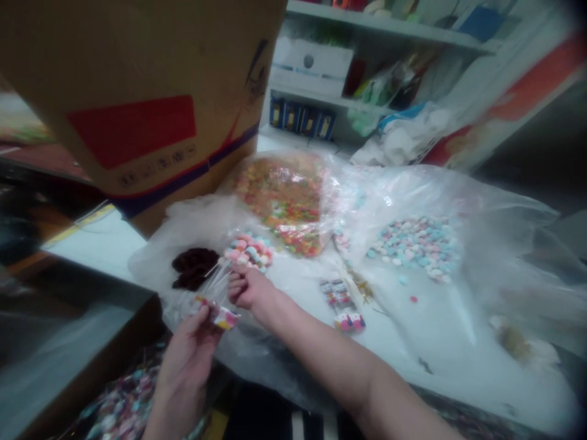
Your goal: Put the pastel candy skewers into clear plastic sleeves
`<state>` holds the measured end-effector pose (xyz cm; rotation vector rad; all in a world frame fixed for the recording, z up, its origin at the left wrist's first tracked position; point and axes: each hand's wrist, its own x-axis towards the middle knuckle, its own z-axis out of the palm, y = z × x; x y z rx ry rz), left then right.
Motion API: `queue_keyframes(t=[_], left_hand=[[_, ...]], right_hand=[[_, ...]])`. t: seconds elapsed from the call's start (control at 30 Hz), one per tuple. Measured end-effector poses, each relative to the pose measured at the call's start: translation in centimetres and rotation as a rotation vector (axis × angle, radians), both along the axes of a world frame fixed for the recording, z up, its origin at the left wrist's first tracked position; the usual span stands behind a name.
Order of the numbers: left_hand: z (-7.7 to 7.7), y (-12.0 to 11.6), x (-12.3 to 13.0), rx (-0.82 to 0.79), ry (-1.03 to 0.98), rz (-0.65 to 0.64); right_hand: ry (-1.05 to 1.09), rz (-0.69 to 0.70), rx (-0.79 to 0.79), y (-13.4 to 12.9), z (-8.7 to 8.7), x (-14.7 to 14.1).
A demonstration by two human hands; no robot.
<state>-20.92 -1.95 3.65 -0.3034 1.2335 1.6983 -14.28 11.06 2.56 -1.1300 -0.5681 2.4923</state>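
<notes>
My left hand (195,339) is closed on the lower end of a small clear plastic packet (224,318) with yellow and pink print. Just above it, my right hand (244,286) has its fingers curled together by the packet's upper, see-through part; what they pinch is hidden. Behind the right hand lies a small heap of pink, white and blue pieces (251,249), like sweets. To the left of that heap sits a dark brown cloth-like bundle (195,269). More printed packets (342,305) lie flat on the table to the right of my right hand.
A large cardboard box (160,73) stands at the back left. Clear bags hold orange-green pieces (293,201) and pastel pieces (417,244) on the white table (389,342). Below left, an open box contains many small colourful pieces (121,403). Shelves (389,24) rise behind.
</notes>
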Motion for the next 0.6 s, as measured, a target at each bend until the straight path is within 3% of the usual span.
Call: queue_keyframes(t=[0.1, 0.17, 0.23, 0.33, 0.47, 0.6], left_hand=[[0.4, 0.1, -0.2, 0.031, -0.004, -0.039], [0.5, 0.2, -0.2, 0.050, -0.011, -0.070], [0.5, 0.4, 0.1, 0.048, -0.019, -0.083], [0.7, 1.0, 1.3, 0.042, -0.042, -0.052], [1.0, 2.3, 3.3, 0.071, -0.133, 0.005], [0.9, 3.4, 5.1, 0.127, -0.187, -0.023]], right_hand=[[-0.043, -0.064, 0.023, -0.4, -0.3, 0.9], [-0.108, -0.130, 0.129, -1.2, -0.6, 2.7], [-0.213, -0.157, 0.394, -2.2, -0.8, 5.6], [-0.363, -0.068, 0.755, -3.9, -0.8, 11.1], [-0.508, -0.092, 0.855, -6.4, -0.2, 17.9], [-0.591, -0.166, 1.003, -9.2, 0.3, 21.6]])
